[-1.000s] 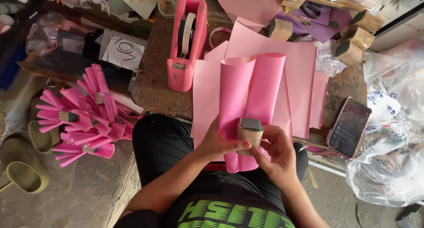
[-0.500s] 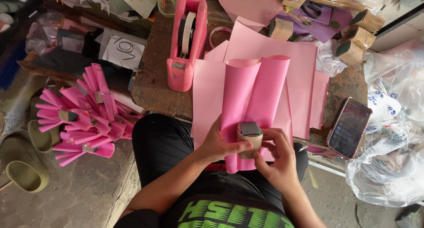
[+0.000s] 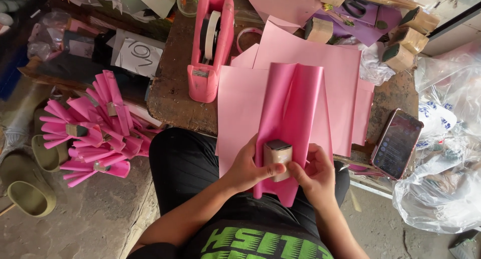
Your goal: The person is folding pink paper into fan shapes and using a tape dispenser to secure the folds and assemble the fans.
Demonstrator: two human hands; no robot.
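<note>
Small brown block (image 3: 277,157) pinched between fingers of both hands, atop folded pink sheet (image 3: 293,113). Left hand (image 3: 249,164) grips block's side, thumb across; right hand (image 3: 315,169) fingertips closed on opposite side. Pink tape dispenser (image 3: 210,43) beyond left fingers; phone (image 3: 398,142) beyond right.

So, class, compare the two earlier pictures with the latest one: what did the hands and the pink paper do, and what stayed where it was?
The folded pink sheet has been drawn tighter around the small cardboard block, its two upper flaps closing together. The left hand and right hand kept hold of block and sheet; nothing was let go. The tape dispenser, phone and the pile of finished pink pieces stayed put.
</note>
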